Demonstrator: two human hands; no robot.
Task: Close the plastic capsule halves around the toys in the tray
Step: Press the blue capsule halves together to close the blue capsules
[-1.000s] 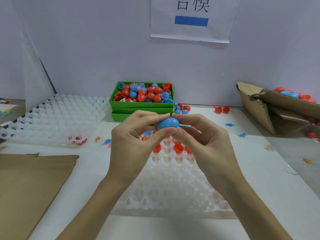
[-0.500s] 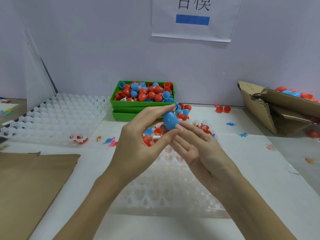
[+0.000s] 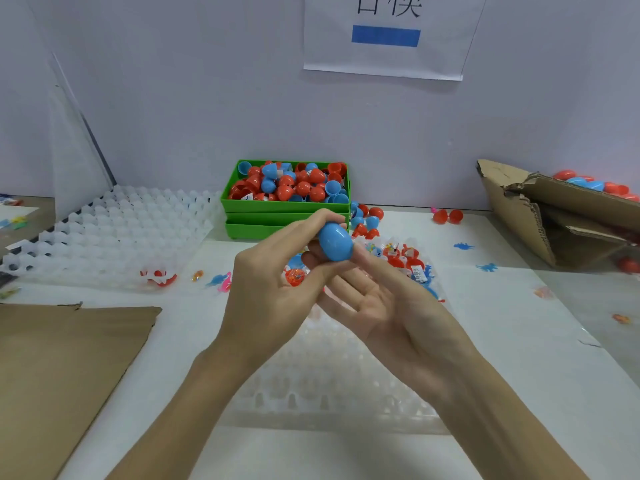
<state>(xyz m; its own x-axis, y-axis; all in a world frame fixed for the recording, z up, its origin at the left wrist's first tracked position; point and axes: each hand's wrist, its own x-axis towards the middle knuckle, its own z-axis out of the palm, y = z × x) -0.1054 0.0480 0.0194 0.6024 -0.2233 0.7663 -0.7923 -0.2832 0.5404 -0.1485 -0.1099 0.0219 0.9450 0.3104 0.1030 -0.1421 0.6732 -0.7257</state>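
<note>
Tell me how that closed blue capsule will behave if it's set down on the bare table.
Likely to roll: the blue capsule is a smooth egg shape with no flat base. Probably light, since the left hand holds it with fingertips alone while the right hand lies open below. Its glossy shell looks slippery; a cell of the white tray should steady it.

**Head view: forward and down over the table**

Single wide-angle camera, worn on the head, facing forward and down. Both forearms enter from the bottom edge; the hands sit close, mid-frame. The table [image 3: 502, 341] runs away to the wall [image 3: 207, 98] at top. Edges bow. No second view shares the scene.
</note>
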